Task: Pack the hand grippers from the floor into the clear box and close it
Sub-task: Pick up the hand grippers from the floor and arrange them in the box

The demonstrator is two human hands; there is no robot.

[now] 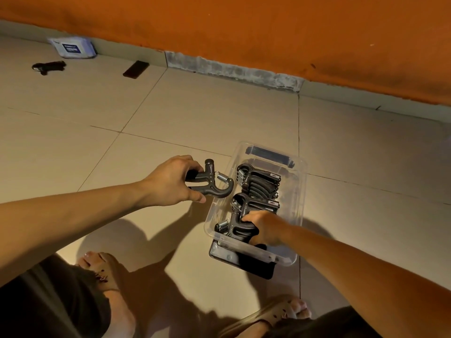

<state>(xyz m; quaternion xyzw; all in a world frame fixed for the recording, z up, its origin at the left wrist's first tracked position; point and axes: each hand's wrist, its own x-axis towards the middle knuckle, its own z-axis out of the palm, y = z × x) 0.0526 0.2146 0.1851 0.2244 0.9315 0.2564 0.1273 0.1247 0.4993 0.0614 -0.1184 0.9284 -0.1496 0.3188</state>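
The left hand (170,182) curls fingers and thumb round the handles of a gripper (211,185), holding it just left of the box (299,191) with the spring end turned toward the box's side wall. The right hand (267,229) reaches into the near end of the box and grips the handles of a second gripper (238,228). Its spring points to that hand's left, close to the near wall. Beyond the right hand, deeper in the box, a row of grippers (258,185) sits packed side by side, reaching toward the blue latch (269,156) at the far end. The box stands open on the tiled floor (195,113), between the two hands' reach and nearer the right. A dark panel (244,263) lies under its near end, just below the right wrist. Far ahead and to the left of the left hand, near the orange wall (244,25), lie a black object (48,67) too small to tell, a dark slab (135,69) and a white pack (72,47). Beneath the forearms are sandalled feet (105,272).
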